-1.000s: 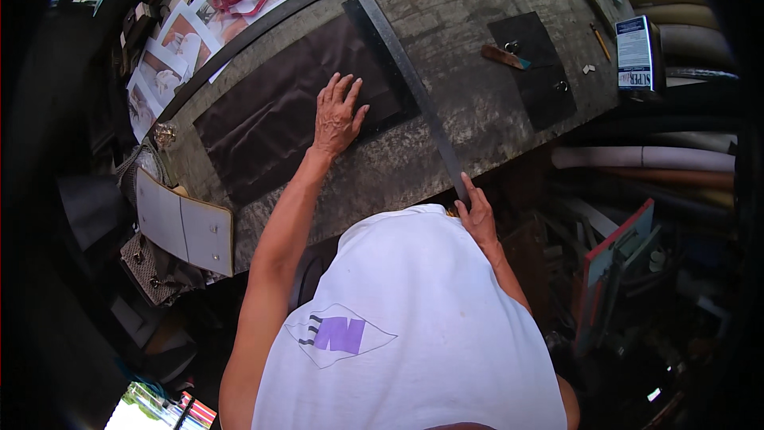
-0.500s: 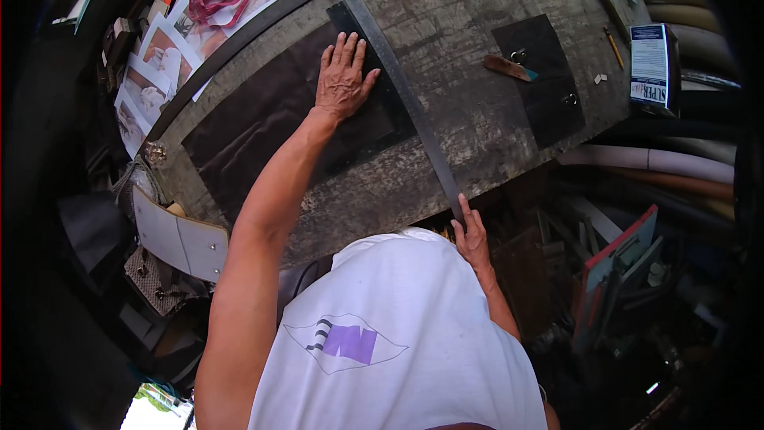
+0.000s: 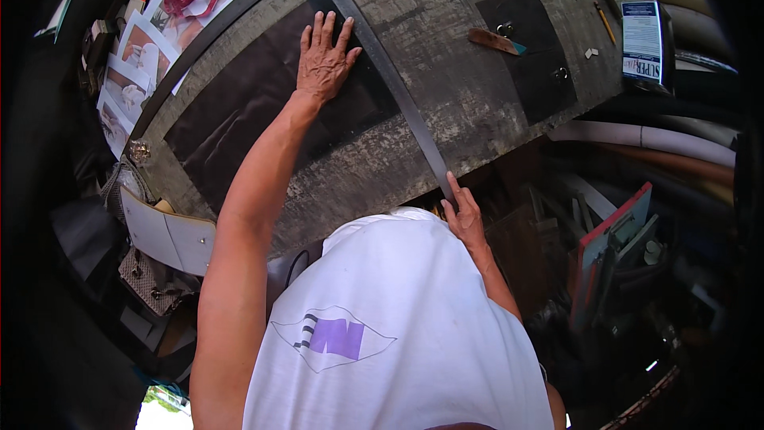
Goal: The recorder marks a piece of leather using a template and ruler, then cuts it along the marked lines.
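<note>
A big grey worktable (image 3: 477,123) fills the top of the view, and a large dark brown sheet (image 3: 239,111) lies flat on it. A long metal ruler (image 3: 390,80) lies slanted across the sheet's right side, running from the far edge of the table down to the near edge. The left hand (image 3: 322,56) is pressed flat on the sheet just beside the ruler, fingers spread wide, pinching nothing. The right hand (image 3: 464,219) is at the near end of the ruler, with its fingertips touching it; I cannot tell if it grips or only steadies it. The ruler looks lined up, but no cut or drawn line shows on the sheet, so that part seems still to do. Smaller dark pieces (image 3: 529,52) lie well apart to the right. The person's white shirt (image 3: 398,326) hides the table's near edge, and the stuff in the dark corners is too blurry to name.
</note>
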Motion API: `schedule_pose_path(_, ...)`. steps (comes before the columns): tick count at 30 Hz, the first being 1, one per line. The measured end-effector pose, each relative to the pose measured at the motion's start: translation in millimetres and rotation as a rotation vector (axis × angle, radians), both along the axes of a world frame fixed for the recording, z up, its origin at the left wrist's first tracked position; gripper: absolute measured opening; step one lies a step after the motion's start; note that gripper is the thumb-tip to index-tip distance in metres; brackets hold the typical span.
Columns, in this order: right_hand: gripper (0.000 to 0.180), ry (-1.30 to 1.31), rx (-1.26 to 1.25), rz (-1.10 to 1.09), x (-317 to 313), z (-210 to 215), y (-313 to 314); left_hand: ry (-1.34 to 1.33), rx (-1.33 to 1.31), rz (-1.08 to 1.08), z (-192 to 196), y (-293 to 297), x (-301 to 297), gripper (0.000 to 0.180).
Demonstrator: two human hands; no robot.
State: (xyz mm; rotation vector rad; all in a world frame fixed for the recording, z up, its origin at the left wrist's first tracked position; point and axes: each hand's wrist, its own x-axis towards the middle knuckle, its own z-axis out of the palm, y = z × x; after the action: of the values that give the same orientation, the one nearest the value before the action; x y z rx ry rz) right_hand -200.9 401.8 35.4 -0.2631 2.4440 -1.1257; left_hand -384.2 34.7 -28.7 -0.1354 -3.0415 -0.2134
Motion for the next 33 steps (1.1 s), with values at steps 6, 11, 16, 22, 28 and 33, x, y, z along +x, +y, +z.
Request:
schedule_pose_path(6,0.068,0.041,0.069,-0.001,0,-2,-1,0.014,0.025,0.015,-4,1,1,0.055)
schedule_pose_path(11,0.056,0.194,0.146,0.051,-9,2,-2,0.043,0.058,0.015,-4,-1,1,0.055)
schedule_pose_path(16,0.041,0.286,0.151,0.05,-24,3,-13,0.055,0.044,0.0,-2,-10,0,0.057)
schedule_pose_path(22,0.035,0.506,0.167,0.209,-51,-3,-50,-0.07,-0.051,-0.107,11,-22,-5,0.07)
schedule_pose_path(28,0.038,0.644,0.122,0.427,-89,-14,-117,-0.045,-0.027,-0.06,-1,-21,-3,0.078)
schedule_pose_path(33,0.044,0.68,0.108,0.61,-98,-22,-156,-0.009,0.04,-0.084,-12,-26,0,0.078)
